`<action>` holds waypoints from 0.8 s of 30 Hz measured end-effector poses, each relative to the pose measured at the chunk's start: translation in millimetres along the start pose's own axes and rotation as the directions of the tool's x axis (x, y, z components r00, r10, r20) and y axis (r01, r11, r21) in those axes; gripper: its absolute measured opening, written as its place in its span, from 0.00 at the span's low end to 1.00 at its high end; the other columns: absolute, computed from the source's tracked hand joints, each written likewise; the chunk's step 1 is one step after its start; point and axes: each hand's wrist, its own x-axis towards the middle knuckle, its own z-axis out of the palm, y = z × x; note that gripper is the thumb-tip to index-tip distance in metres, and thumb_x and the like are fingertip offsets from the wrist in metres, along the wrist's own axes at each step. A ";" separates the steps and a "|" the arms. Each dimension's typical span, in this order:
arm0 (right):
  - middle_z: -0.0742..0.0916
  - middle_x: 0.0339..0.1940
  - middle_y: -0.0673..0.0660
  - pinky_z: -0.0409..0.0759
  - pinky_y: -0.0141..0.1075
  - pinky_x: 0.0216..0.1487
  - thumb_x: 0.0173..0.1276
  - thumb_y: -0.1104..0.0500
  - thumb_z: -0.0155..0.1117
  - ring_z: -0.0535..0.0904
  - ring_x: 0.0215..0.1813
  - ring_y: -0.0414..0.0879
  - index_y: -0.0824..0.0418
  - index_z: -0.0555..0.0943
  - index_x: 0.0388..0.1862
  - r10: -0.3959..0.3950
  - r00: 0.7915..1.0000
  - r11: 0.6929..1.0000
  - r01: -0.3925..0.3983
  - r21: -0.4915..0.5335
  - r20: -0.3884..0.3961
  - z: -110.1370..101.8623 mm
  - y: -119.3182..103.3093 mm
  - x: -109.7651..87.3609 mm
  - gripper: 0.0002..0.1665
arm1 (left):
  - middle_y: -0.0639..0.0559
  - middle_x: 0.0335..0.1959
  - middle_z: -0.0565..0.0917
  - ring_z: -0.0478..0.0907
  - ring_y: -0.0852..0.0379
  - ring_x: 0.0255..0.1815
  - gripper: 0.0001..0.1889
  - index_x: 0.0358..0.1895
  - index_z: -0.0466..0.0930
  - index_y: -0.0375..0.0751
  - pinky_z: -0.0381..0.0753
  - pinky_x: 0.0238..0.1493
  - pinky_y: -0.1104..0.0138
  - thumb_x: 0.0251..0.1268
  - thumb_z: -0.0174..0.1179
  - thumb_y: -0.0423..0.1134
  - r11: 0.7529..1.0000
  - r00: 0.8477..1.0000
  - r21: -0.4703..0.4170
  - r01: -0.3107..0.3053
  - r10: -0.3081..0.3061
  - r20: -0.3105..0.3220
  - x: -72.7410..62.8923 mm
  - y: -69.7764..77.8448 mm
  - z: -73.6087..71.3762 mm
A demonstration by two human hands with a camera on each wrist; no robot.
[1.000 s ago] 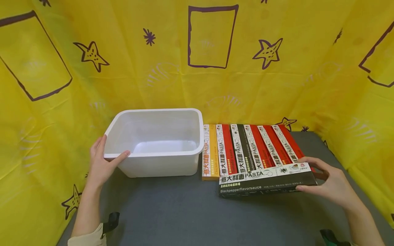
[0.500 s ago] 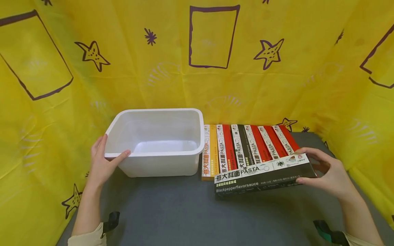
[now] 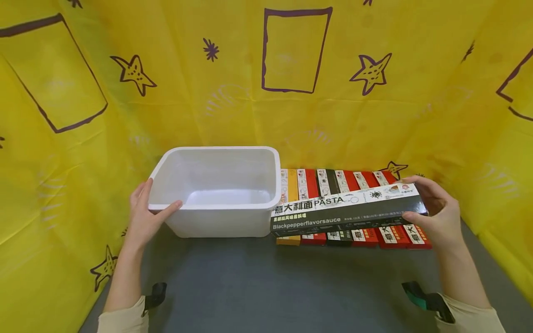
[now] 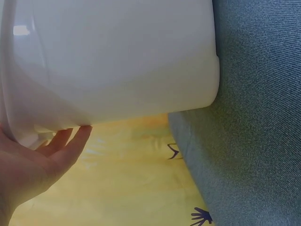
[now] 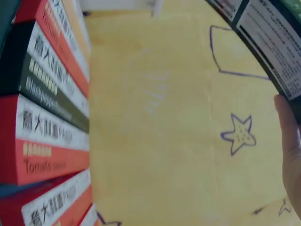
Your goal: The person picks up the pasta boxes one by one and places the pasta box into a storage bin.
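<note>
My left hand point(image 3: 147, 215) grips the front left corner of a white plastic bin point(image 3: 220, 224), thumb over the rim and fingers along the outer wall. In the left wrist view, the fingertips point(image 4: 84, 132) touch the bin's outside. My right hand point(image 3: 437, 210) holds a black pasta box point(image 3: 345, 215), labelled black pepper flavor sauce, by its right end. The box is raised over the row of other boxes, its left end lower and overlapping the bin's right side in the head view. In the right wrist view, its printed back point(image 5: 277, 47) shows above my fingers.
Several pasta boxes lie side by side right of the bin: a yellow box point(image 3: 288, 241), a black box point(image 3: 338, 242) and red boxes point(image 3: 364, 243). A grey cloth point(image 3: 250, 286) covers the table. A yellow patterned curtain point(image 3: 233, 115) encloses the back and sides.
My right hand has lifted the black pasta box up and to the left, toward the bin, baring the front ends of the row. My left hand keeps its hold on the bin.
</note>
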 end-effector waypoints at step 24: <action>0.85 0.50 0.60 0.81 0.30 0.42 0.55 0.83 0.60 0.80 0.52 0.48 0.72 0.81 0.51 0.081 0.956 0.996 -0.064 0.068 -0.284 69.1 13.6 45.9 0.24 | 0.44 0.78 0.37 0.42 0.33 0.74 0.52 0.80 0.40 0.54 0.43 0.65 0.30 0.58 0.67 0.50 0.997 1.000 -0.066 0.026 -0.025 0.014 7.0 -1.6 3.3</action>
